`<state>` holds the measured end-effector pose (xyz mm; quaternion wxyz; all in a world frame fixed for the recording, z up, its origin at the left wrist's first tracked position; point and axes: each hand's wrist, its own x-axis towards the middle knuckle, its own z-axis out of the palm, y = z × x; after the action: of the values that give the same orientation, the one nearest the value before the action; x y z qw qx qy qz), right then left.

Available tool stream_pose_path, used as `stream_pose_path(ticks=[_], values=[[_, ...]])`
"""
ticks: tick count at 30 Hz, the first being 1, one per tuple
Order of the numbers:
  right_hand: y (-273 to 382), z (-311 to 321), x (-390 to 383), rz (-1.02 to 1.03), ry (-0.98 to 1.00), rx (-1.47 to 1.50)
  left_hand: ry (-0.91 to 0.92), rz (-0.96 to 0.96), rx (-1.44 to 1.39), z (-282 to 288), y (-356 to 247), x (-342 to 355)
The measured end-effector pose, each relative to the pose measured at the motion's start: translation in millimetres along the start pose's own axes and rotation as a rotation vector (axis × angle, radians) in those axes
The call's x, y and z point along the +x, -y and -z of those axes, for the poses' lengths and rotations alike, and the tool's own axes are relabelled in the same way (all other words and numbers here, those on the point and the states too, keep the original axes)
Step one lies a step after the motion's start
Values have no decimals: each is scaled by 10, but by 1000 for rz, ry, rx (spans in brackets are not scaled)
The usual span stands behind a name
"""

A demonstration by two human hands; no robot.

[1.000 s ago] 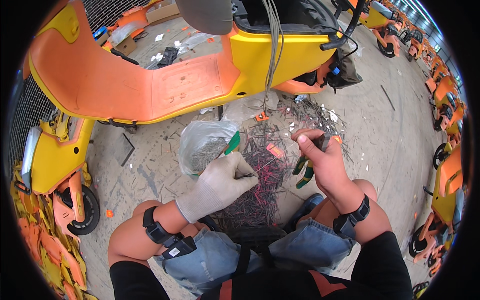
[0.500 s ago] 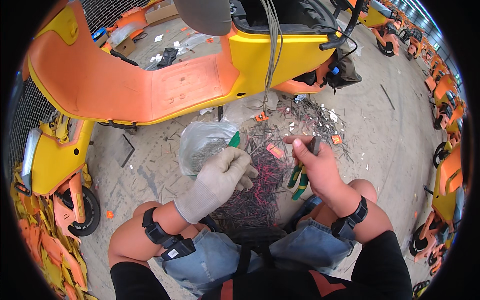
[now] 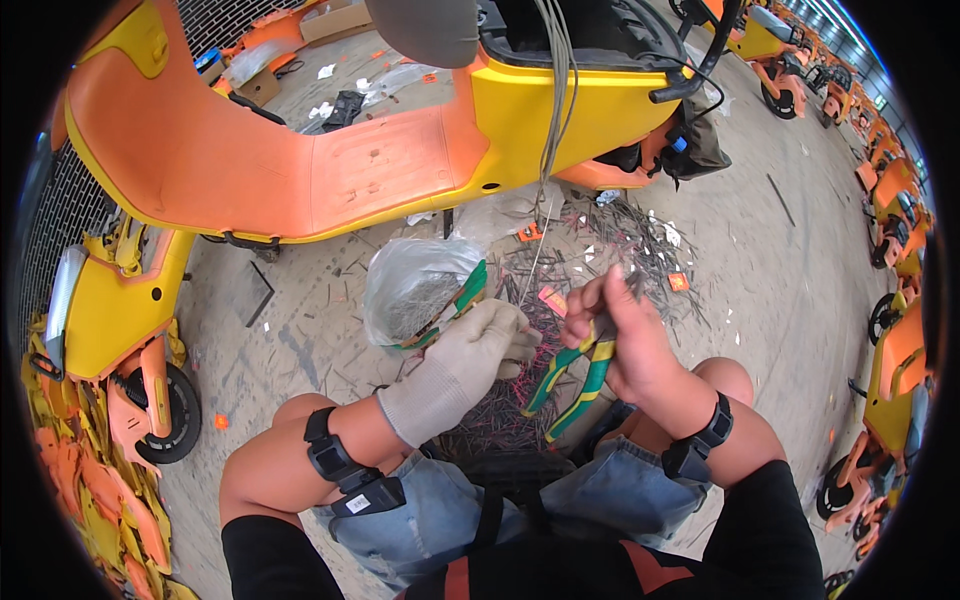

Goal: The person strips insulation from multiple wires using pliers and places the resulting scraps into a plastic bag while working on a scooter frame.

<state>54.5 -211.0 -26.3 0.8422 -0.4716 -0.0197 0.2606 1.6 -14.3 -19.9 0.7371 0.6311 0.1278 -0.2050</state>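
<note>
Bare right hand [image 3: 637,335] closed round green-and-yellow pliers [image 3: 586,392]; gloved left hand [image 3: 478,345] curled beside a plastic bag [image 3: 390,285].
Pliers: one pair, under the right palm and fingers, two smooth curved handles spread apart and angled down-left, head mostly hidden; jaw state can't tell. Left fingers bunched together, knit fabric glove, ribbed cuff; whether they clamp anything, can't tell. One thin pale strand [image 3: 538,250] slants down to near the glove fingertips. Bag: one, clear, crinkled, thin grey pieces inside. Below the hands, a pile of cut strips [image 3: 490,425], dark and pink, too many to count. Two black armbands, one per forearm. Grey cable bundle [image 3: 556,90] hangs over the hard, glossy yellow side panel [image 3: 510,110] of an orange scooter body.
</note>
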Motion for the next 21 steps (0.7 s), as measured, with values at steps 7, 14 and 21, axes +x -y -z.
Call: stream_pose_path(ticks=[7, 14, 21], values=[[9, -81, 111, 107, -43, 164, -181, -103, 100, -178, 82, 32], [-191, -292, 38, 105, 184, -215, -280, -232, -157, -239, 55, 121], [-50, -148, 91, -7, 265, -138, -374, -353, 192, 92, 87, 234]])
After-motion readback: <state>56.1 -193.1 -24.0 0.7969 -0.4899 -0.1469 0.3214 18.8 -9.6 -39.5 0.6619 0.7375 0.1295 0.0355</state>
